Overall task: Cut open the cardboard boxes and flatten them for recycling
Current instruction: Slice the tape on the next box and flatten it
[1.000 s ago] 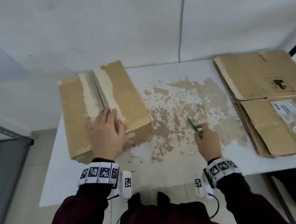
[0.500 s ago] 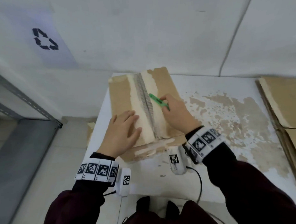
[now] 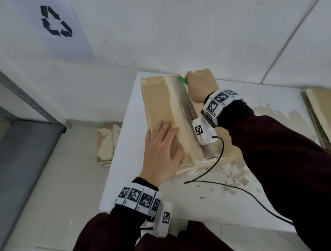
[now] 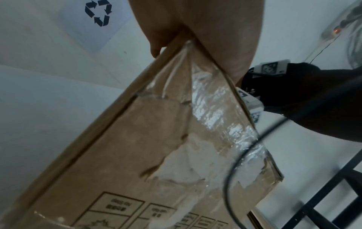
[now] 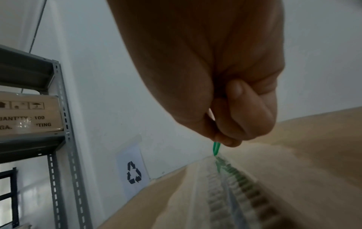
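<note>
One cardboard box (image 3: 179, 117) sits sealed at the table's (image 3: 124, 164) left end. The left hand (image 3: 162, 150) presses flat on its top; the right hand (image 3: 197, 88) pinches a green cutter (image 3: 183, 80) at the seam's far end. Cutting looks barely begun, flattening remains; flattened cardboard (image 3: 321, 108) lies far right.

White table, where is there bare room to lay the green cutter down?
On the white table: the strip left of the brown cardboard box, and the stretch between its right side and the flattened cardboard stack. The black cable crosses the near part.
</note>
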